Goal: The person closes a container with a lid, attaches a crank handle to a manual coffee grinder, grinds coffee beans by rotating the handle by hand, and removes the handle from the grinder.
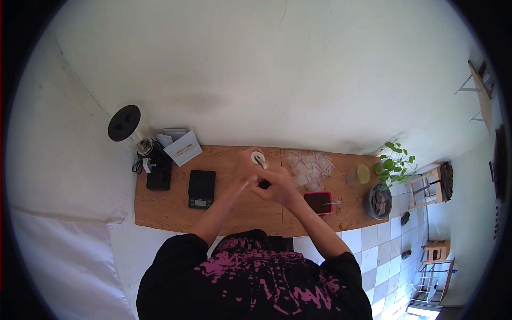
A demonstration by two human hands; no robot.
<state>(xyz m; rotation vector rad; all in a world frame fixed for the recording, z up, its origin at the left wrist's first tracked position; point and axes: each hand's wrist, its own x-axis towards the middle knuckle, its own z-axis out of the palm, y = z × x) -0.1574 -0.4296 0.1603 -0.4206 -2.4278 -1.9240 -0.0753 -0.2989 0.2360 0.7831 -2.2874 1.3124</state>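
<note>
Both arms reach over the wooden table (240,208), and my hands meet above its middle. My left hand (245,167) is closed around a small white round object (257,158) with a dark spot at its centre; its kind is not clear. Close against it, my right hand (280,187) has its fingers curled. A small black patch (264,184) shows by its thumb, and I cannot make out what it is. On the table to the left lies a black digital scale (202,185). To the right sits a red tray of brown powder (318,204) with a spoon (334,202) in it.
A black grinder (159,170) with a dark-lidded hopper and a white box (184,149) stand at left. Clear plastic sachets (312,166) spread behind the red tray. At right are a jar with a yellow-green lid (363,173), a bucket of brown packets (379,202) and a plant (396,162).
</note>
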